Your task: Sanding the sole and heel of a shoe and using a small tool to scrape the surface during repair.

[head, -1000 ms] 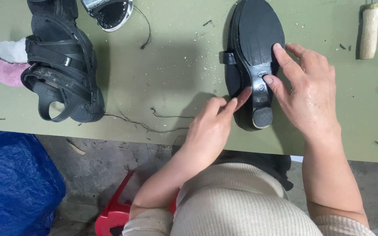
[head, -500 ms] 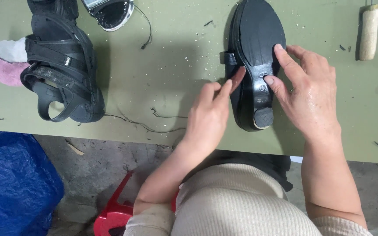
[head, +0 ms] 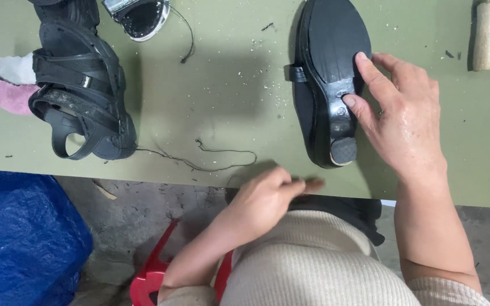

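While the black heeled shoe [head: 329, 85] is lying sole-up on the green table [head: 222, 96], these are showing:
Right hand [head: 398, 113]: pressing open fingers on the sole, its grip not closing.
Left hand [head: 267, 198]: hovering at the table edge, fingers loosely curled, holding nothing.
Count: one strappy black sandal [head: 80, 107] lying far left; one loose thread [head: 199, 158] lying near it.
Floor: a blue bag [head: 24, 238] is sitting below.

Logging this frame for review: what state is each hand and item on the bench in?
Black heeled shoe: sole up, lying on the green table.
Right hand: fingertips pressing the shoe's sole.
Left hand: off the shoe, at the table edge, blurred.
Black sandal: straps unfastened.
Loose thread: lying slack.
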